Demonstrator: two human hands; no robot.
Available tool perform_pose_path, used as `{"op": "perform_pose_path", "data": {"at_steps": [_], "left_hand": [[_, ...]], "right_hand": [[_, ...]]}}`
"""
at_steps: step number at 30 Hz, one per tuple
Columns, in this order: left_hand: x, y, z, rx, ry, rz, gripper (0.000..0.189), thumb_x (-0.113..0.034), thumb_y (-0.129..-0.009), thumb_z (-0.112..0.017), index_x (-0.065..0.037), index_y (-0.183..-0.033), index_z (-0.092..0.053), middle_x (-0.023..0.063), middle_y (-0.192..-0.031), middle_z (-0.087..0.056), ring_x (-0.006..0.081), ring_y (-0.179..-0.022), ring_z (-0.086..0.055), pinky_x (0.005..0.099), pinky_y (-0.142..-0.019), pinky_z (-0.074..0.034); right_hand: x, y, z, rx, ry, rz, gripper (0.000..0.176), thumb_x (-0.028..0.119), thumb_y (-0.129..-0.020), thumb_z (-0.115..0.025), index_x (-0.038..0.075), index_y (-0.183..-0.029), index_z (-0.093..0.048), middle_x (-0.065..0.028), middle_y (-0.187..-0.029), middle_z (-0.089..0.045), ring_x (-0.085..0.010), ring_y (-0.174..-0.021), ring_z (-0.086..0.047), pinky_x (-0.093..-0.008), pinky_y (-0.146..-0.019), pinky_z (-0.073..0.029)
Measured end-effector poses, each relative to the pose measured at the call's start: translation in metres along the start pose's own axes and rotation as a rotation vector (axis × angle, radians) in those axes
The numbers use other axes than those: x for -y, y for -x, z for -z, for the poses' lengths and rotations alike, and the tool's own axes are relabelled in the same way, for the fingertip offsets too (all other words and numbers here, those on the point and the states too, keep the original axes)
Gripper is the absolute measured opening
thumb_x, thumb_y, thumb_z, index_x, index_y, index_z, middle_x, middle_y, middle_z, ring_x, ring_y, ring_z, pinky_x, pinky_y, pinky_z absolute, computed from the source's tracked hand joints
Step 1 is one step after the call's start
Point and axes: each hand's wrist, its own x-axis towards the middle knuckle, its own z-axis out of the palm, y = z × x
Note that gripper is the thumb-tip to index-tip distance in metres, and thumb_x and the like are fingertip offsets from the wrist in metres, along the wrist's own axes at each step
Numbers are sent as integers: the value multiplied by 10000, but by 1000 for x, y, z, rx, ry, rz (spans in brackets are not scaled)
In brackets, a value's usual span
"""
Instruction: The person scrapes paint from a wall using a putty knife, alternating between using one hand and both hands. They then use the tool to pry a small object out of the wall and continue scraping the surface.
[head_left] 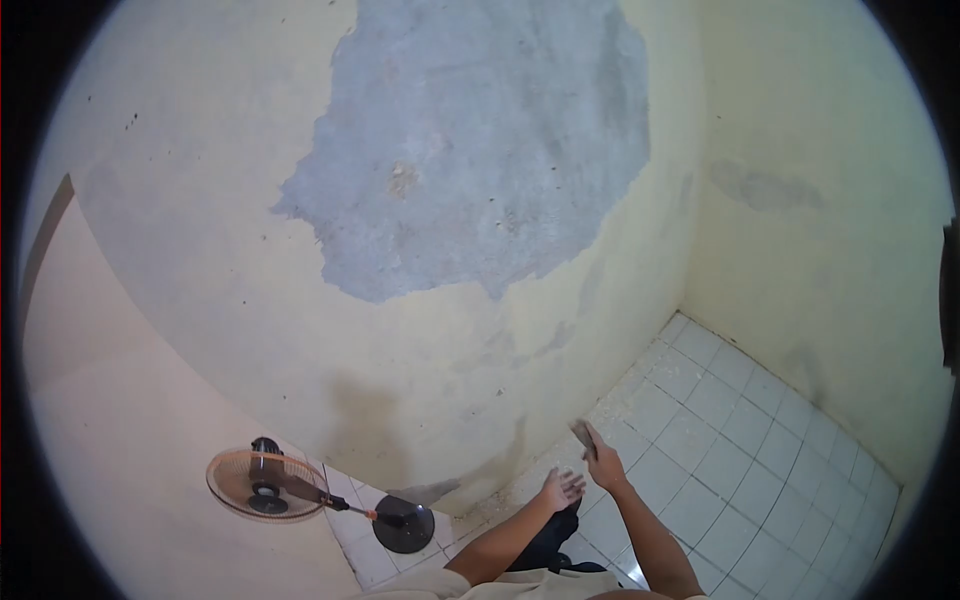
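Observation:
My right hand (606, 467) is closed around a small flat grey-brown piece (583, 437); its exact kind does not show. Just to the left and lower, my left hand (563, 489) is held with its fingers stretched and apart, and nothing is in it. Both hands are in front of my body, over the tiled floor near the base of the wall. Ahead of me rises a cream wall (440, 345) with a large blue-grey patch (480, 160) where the paint is gone, with ragged edges and a few small pits.
A standing fan (265, 485) with an orange-rimmed cage and round black base (403, 525) is at the lower left. White floor tiles (700, 460) extend to the right, with pale debris along the wall's foot. A second wall (820, 250) meets the first at a corner.

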Motion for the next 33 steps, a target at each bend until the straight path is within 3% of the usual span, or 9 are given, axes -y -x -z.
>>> {"op": "perform_pose_path", "data": {"at_steps": [4,8,15,17,21,22,23,25,33], "left_hand": [[-81,36,-7,305,47,-388,624,-543,-1071,-484,-59,-1464,-466,166,-1421,-602,332,-1278,-602,490,-1044,-529],[-132,59,27,-4,-135,-604,421,-367,-1021,-659,-69,-1310,-590,109,-1254,-652,262,-1194,-637,445,-989,-555],[-147,41,123,-395,12,-841,330,-226,-1077,-593,-30,-1339,-548,128,-1178,-663,217,-982,-693,357,-843,-583],[-161,137,41,-580,-52,-951,280,-390,-1122,-509,-126,-1196,-564,7,-947,-647,100,-598,-519,275,-477,-409],[-197,164,16,-841,113,-1471,410,-427,-1090,-568,-139,-1375,-504,1,-1045,-666,88,-544,-398,238,-442,-349],[-208,176,9,-986,136,-1490,571,-423,-1085,-578,-148,-1531,-352,25,-1278,-692,82,-575,-426,228,-463,-359],[-226,180,8,-1058,290,-1519,480,-205,-1089,-558,-24,-1504,-396,159,-1272,-616,248,-1055,-670,371,-947,-552],[-243,219,-2,-1354,-123,-1707,584,-192,-1095,-532,-27,-1590,-269,192,-1381,-551,293,-1164,-615,396,-1070,-469],[-318,406,-137,-1853,-874,-1957,482,17,-1014,-542,33,-1493,-491,208,-1263,-592,357,-1161,-566,432,-1058,-437]], "right_hand": [[44,-58,-26,94,-65,93,453,117,-990,-599,47,-1435,-545,-196,-894,-764,-305,-758,-763,-427,-719,-596],[24,-88,-121,306,-52,96,262,175,-1039,-591,-1,-1229,-628,-144,-882,-767,-210,-698,-747,-368,-635,-598],[74,-132,-112,1143,-101,306,561,204,-978,-659,31,-1494,-524,-191,-1180,-629,-322,-1064,-609,-418,-944,-485],[79,-129,-69,963,-191,511,621,324,-1005,-730,149,-1563,-520,-90,-1084,-634,-253,-963,-556,-390,-902,-433],[-6,-203,-36,729,-289,74,547,302,-1043,-657,134,-1545,-518,-98,-1186,-659,-203,-918,-652,-363,-785,-560],[-61,-232,-34,675,-301,18,535,303,-1047,-638,138,-1543,-521,-98,-1211,-665,-195,-916,-663,-357,-773,-575],[-111,-264,-30,630,-328,-21,524,303,-1051,-620,142,-1540,-524,-97,-1236,-671,-187,-915,-674,-351,-761,-590],[-145,-306,3,474,-374,-99,499,317,-1070,-590,149,-1536,-528,-108,-1286,-675,-193,-947,-691,-360,-779,-609],[-14,-423,108,-206,-336,302,428,146,-1028,-632,116,-1454,-605,-70,-1230,-539,-176,-988,-592,-317,-749,-577]]}}
